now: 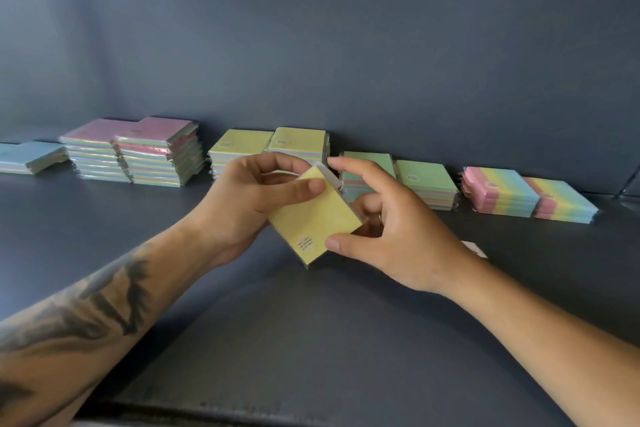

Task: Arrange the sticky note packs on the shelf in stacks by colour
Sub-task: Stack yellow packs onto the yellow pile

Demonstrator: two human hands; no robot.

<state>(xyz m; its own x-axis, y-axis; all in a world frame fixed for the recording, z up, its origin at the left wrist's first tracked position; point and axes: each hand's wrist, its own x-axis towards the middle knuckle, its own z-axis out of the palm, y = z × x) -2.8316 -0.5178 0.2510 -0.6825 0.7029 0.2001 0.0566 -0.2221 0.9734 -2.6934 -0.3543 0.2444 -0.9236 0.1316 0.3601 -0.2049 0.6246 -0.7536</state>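
1. Head view — both hands met over the middle of the dark shelf point(311, 340), sharing one yellow pack point(313, 215) held tilted above the surface.
2. The left hand point(249, 198) gripped the pack's upper left side, thumb pressed flat on the yellow face, fingers curled behind it.
3. The right hand point(388, 229) pinched the pack too — thumb at its lower right corner, forefinger stretched to the top edge.
4. Along the back wall, the row: a low blue stack point(31, 156) far left, then two tall pink-topped stacks point(135, 149) touching side by side.
5. Behind the hands stood two yellow-topped stacks point(270, 144), partly hidden by the fingers.
6. Right of those, two green-topped stacks point(408, 177), the nearer one half covered by the right hand.
7. Far right, two striped rainbow stacks point(530, 196) sat together.
8. A small white scrap point(476, 249) lay on the shelf just beyond the right wrist; too blurred to identify.
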